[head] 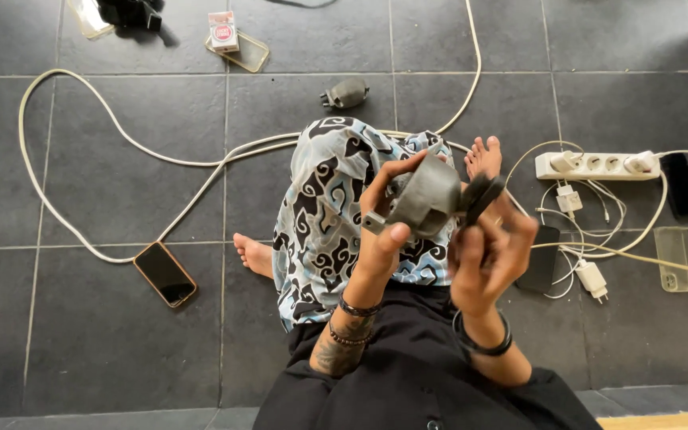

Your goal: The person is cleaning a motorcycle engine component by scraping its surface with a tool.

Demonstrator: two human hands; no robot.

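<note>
A person sat on a dark grey tiled floor [121,358] crossed by a long white cable [81,119], knees wrapped in blue-and-black patterned cloth [320,207]. The left hand [384,231] gripped a grey rounded plastic plug housing [428,195] held above the lap, fingers closed around it. The right hand [491,255] pinched its flat black cord [479,195]. A white 4-socket power strip [599,166] lay well apart.
</note>
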